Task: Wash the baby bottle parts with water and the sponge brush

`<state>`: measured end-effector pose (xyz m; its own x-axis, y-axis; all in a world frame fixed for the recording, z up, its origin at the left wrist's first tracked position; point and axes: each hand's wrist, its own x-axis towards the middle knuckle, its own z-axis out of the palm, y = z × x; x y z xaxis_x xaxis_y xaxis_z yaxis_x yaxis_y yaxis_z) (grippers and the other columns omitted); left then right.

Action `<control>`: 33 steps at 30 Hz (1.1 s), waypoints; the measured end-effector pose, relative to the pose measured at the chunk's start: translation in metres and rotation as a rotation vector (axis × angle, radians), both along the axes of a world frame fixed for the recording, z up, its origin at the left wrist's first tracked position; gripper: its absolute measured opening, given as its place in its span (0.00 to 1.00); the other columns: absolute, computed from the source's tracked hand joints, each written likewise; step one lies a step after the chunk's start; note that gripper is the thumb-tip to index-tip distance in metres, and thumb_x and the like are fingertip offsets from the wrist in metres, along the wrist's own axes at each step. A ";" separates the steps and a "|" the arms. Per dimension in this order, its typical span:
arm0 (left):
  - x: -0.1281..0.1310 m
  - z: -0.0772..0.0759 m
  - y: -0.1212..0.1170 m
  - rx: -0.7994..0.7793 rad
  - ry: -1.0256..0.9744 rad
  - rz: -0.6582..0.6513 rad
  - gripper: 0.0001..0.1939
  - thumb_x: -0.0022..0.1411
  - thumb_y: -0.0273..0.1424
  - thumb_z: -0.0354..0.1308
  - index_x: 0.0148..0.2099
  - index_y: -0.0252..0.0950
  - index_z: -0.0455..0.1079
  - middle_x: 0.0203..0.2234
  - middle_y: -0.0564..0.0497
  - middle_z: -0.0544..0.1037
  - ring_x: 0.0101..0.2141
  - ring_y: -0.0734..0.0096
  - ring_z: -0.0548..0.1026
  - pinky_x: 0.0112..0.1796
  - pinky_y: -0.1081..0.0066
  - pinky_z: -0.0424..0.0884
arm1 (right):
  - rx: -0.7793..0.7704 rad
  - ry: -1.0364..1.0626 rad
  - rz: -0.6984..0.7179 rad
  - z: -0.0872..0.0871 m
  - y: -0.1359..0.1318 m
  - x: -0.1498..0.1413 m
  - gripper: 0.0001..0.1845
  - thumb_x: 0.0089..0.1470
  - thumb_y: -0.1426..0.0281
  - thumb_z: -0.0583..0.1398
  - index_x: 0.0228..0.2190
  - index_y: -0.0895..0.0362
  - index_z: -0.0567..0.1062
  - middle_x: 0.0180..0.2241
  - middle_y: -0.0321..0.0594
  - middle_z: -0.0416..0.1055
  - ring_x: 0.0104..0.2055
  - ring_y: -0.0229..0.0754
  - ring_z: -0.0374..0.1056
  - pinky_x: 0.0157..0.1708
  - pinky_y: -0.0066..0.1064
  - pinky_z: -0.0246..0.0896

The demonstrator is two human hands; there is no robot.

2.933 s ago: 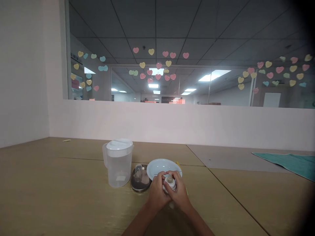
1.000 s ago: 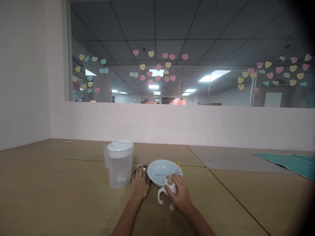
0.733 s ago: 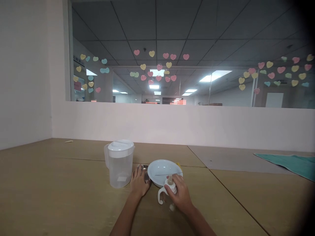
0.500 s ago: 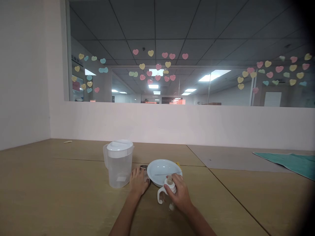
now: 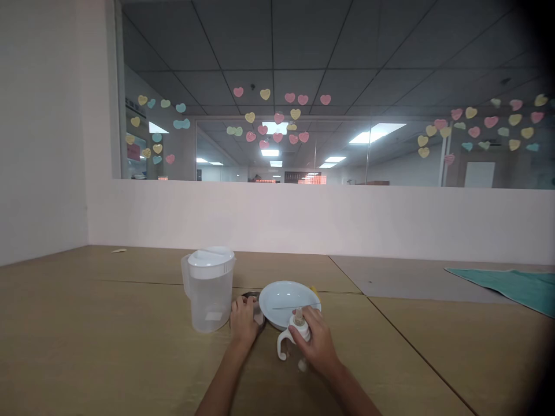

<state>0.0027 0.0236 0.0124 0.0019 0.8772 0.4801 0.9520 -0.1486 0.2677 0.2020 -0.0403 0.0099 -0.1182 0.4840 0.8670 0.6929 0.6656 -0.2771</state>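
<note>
My right hand [image 5: 319, 341] is wrapped around a baby bottle [image 5: 299, 327] with a clear teat and white curved handles, in front of a white bowl [image 5: 284, 290]. The bottle's lower body is partly hidden by my fingers. A thin rod [image 5: 295, 306] lies across the bowl. My left hand [image 5: 243, 321] is over a metal dish [image 5: 260, 316] between the bowl and a lidded plastic pitcher [image 5: 211, 297]. Its fingers are bent and close together at the dish; whatever they pinch is hidden.
A green cloth [image 5: 511, 283] lies at the right on the table [image 5: 108, 341]. Something yellow [image 5: 314, 289] shows behind the bowl. A small flat pale piece [image 5: 118, 251] is at the far left. A wall [image 5: 303, 219] with a window stands behind the table.
My left hand has shifted slightly right over the metal dish, and its fingers are drawn in more. My right hand and the baby bottle stay where they were.
</note>
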 end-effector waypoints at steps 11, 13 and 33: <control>0.016 0.019 -0.020 0.979 -0.189 -0.209 0.18 0.58 0.25 0.55 0.51 0.35 0.62 0.43 0.43 0.65 0.45 0.60 0.67 0.45 0.58 0.68 | 0.025 0.026 0.033 -0.006 0.000 -0.001 0.21 0.55 0.62 0.57 0.49 0.55 0.64 0.42 0.44 0.69 0.43 0.45 0.67 0.40 0.36 0.64; 0.023 0.019 -0.029 1.077 -0.222 -0.310 0.20 0.57 0.26 0.58 0.52 0.37 0.60 0.43 0.44 0.65 0.45 0.60 0.68 0.44 0.59 0.70 | 0.059 0.030 0.026 -0.008 0.002 -0.001 0.27 0.54 0.60 0.58 0.53 0.56 0.60 0.46 0.46 0.68 0.44 0.47 0.67 0.42 0.38 0.65; 0.049 0.009 -0.050 1.061 -0.146 -0.812 0.20 0.57 0.20 0.54 0.52 0.36 0.59 0.49 0.42 0.67 0.54 0.56 0.66 0.47 0.53 0.73 | 0.342 -0.021 -0.077 -0.013 0.001 -0.003 0.33 0.55 0.68 0.53 0.60 0.56 0.51 0.53 0.51 0.64 0.54 0.52 0.64 0.46 0.47 0.66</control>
